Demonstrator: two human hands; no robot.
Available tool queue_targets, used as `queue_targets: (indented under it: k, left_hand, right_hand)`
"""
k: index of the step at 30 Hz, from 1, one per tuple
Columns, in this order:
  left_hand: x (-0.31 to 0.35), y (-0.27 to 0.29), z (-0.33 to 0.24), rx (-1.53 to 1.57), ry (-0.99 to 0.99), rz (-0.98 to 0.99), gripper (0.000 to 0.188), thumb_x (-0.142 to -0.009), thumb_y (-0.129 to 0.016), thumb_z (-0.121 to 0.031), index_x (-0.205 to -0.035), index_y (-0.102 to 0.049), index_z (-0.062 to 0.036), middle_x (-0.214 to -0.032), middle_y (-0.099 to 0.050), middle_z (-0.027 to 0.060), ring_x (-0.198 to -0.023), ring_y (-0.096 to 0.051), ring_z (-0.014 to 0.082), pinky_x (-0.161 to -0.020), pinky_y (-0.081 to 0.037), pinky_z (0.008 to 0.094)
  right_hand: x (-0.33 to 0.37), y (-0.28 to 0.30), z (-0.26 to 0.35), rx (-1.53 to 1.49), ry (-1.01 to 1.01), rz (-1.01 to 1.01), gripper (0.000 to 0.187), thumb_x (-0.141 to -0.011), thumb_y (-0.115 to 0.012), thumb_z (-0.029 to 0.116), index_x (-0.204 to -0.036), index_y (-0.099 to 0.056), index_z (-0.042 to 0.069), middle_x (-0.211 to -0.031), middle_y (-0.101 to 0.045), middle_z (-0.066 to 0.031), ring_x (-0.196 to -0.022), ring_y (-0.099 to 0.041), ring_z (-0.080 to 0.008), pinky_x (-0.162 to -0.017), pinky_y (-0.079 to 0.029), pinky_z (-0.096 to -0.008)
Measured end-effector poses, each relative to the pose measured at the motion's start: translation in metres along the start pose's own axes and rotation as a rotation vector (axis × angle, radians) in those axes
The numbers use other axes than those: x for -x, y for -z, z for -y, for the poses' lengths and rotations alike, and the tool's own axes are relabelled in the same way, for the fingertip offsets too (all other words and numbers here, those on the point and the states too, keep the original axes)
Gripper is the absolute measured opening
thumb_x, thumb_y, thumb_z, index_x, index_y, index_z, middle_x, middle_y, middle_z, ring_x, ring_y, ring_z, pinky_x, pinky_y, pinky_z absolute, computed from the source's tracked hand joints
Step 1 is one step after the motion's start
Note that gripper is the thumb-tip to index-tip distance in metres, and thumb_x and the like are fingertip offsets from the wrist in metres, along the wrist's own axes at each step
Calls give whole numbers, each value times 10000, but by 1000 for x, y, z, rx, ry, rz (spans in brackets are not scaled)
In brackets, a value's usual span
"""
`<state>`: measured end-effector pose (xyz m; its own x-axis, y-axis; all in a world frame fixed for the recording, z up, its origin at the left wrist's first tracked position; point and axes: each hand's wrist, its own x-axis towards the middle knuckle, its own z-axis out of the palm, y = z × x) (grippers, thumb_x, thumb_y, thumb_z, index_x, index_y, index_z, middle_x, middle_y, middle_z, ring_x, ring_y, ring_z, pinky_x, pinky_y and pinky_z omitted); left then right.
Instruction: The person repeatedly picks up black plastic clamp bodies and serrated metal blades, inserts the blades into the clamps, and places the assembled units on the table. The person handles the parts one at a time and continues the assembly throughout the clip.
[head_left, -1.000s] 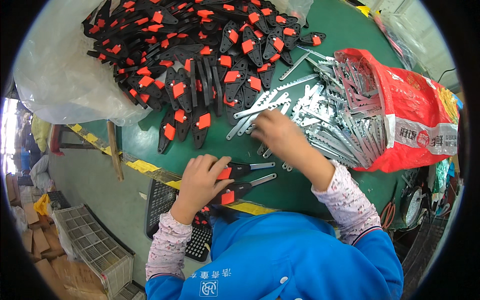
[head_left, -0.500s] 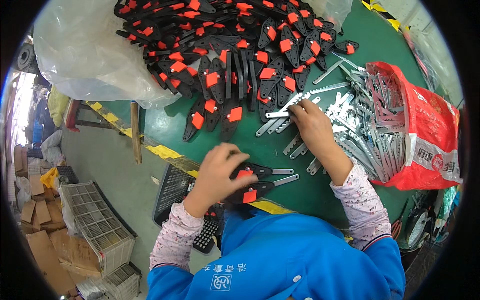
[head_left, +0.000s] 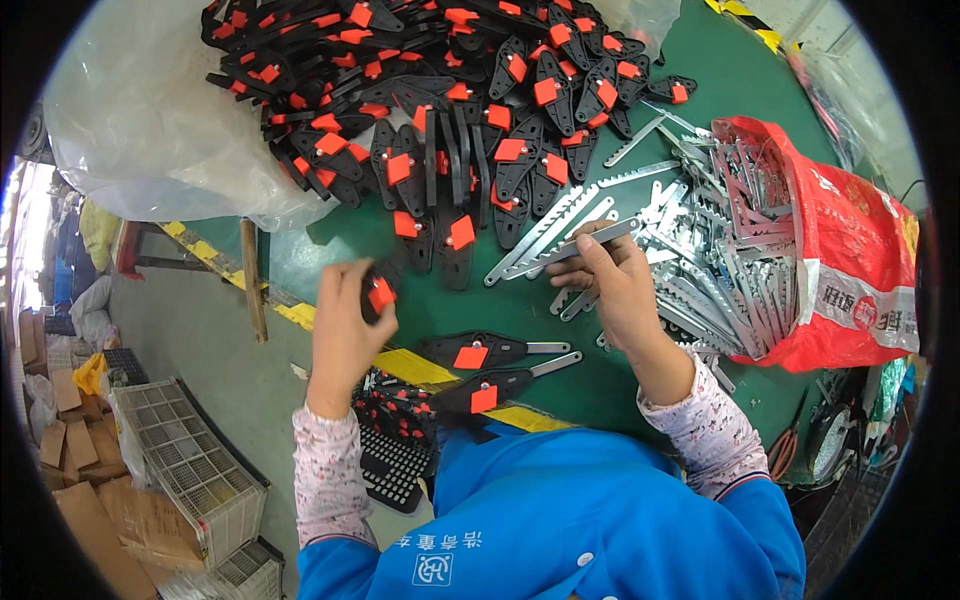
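My left hand (head_left: 342, 335) has its fingers closed round a black plastic part with a red tab (head_left: 381, 294), partly hidden by the hand. A flat metal strip with a notched edge (head_left: 575, 249) is pinched in my right hand (head_left: 618, 292), lying slantwise over other strips. Near the table's front edge lie two black parts, an upper one (head_left: 490, 349) and a lower one (head_left: 508, 382), each with a red tab and a metal strip sticking out to the right. Ahead is a heap of similar black parts (head_left: 512, 165). To the right, loose notched strips (head_left: 690, 235) spill from a red bag (head_left: 845, 250).
The green table (head_left: 400, 305) has a yellow-striped edge. A clear plastic bag (head_left: 170, 150) lies at the far left, and a wooden stick (head_left: 252, 280) stands by the edge. Below are a black basket (head_left: 385, 470) holding parts, and, further left, plastic crates (head_left: 190, 450) and cardboard (head_left: 85, 520).
My left hand has moved left and taken a black part from the heap's near left. My right hand has lifted and tilted its metal strip. The view has shifted slightly.
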<state>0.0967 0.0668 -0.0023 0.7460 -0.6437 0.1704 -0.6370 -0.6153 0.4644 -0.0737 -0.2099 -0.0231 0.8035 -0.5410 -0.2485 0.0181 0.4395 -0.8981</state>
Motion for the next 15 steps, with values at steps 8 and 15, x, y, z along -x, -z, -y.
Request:
queue_targets:
  k: [8, 15]
  left_hand:
    - [14, -7, -39, 159, -289, 23, 684, -722, -812, 10, -1372, -609, -53, -1238, -533, 178, -1035, -643, 374, -855, -588, 423]
    - [10, -15, -52, 237, -263, 137, 695, -719, -892, -38, -1357, -618, -22, -1230, -597, 191, -1095, -632, 386, -950, -547, 436]
  right_hand:
    - [9, -18, -8, -66, 35, 60, 249, -1085, -610, 210, -1216, -557, 5, -1081, -696, -177, -926, -756, -273, -750, -627, -355]
    - [24, -23, -3, -52, 37, 148, 249, -1066, -653, 173, -1182, -596, -39, -1024, -706, -152, -919, -765, -263, -821, -651, -372]
